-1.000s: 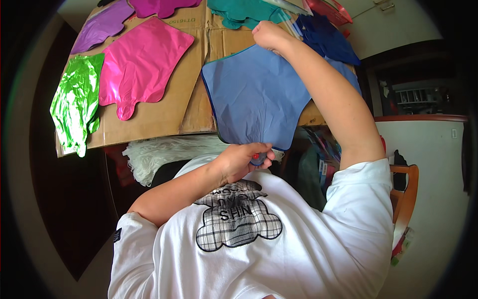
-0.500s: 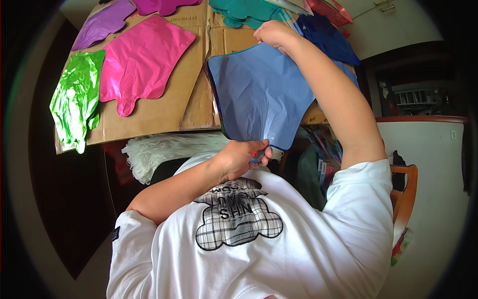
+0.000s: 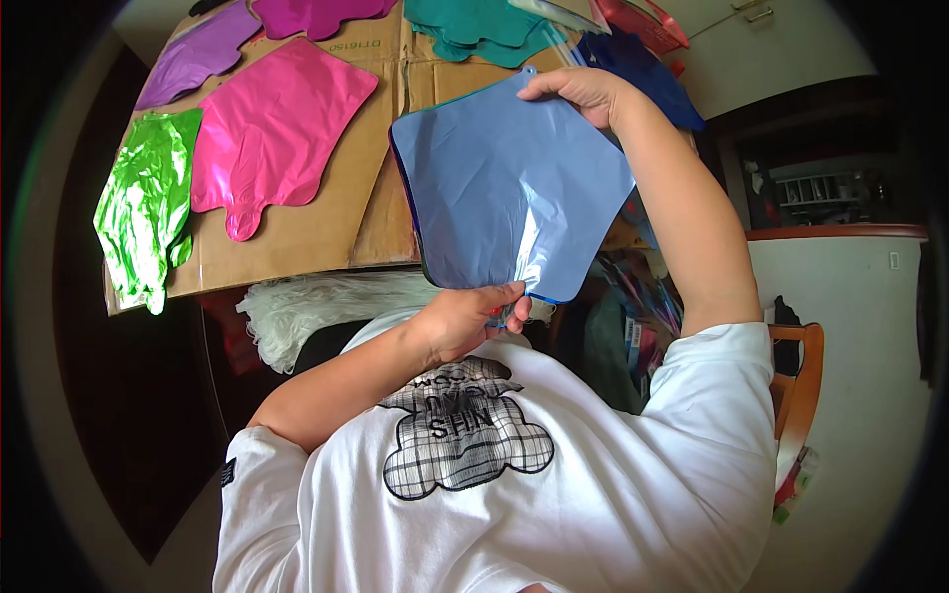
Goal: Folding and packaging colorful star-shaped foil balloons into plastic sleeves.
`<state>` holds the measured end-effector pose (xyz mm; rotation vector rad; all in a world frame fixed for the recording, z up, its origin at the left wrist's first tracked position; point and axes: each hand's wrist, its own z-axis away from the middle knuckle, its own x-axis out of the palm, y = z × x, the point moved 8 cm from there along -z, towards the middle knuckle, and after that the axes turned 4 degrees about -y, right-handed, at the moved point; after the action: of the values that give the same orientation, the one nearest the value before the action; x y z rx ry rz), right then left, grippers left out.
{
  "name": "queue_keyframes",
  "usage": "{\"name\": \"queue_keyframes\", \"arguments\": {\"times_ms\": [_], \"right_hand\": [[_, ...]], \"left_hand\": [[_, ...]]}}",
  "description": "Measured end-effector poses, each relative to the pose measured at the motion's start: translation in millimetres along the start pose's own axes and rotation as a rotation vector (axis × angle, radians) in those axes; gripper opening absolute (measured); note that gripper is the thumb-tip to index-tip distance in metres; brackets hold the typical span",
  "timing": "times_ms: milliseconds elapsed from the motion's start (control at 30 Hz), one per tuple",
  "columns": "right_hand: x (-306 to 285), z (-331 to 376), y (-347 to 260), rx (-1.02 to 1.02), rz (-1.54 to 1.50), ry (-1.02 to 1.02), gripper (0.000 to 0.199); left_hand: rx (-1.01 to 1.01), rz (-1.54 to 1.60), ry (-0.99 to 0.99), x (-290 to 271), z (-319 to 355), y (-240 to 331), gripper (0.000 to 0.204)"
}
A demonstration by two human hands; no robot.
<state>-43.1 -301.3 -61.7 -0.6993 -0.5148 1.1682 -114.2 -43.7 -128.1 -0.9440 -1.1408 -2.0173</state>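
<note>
Between both hands (image 3: 465, 321): blue foil balloon (image 3: 499, 188).

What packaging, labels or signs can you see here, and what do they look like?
Flattened cardboard box: brown sheet spread out under the foil balloons, dark print near its top edge.
Clear plastic wrapper: top edge, by the teal balloon.
Shirt print: cloud-shaped checked patch on the person's white shirt.
No screens.

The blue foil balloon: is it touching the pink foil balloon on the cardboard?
Apart. The head view shows bare cardboard between the blue foil balloon and the pink foil balloon.
</note>
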Motion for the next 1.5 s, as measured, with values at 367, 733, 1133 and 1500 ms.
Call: {"name": "queue_keyframes", "arguments": {"times_ms": [367,733,1133,1500], "right_hand": [[-10.1,-14.8,-8.7,-0.125,0.210,0.213,0.009],[-16.3,-43.2,-20.6,-0.212,0.474,0.581,0.029],[-9.7,-43.3,-32.4,-0.051,0.748,0.557,0.016],[-8.8,-36.3,-15.6,-0.106,0.364,0.428,0.014]], "left_hand": [[-0.028,0.009,0.085,-9.1,-1.8,-4.9,0.012],[-0.038,-0.062,0.105,-7.4,-6.3,-8.7,0.017],[-0.058,-0.014,0.093,-9.7,-7.7,-10.7,0.014],[-0.060,-0.016,0.085,-3.8,-3.2,-9.1,0.020]]}}
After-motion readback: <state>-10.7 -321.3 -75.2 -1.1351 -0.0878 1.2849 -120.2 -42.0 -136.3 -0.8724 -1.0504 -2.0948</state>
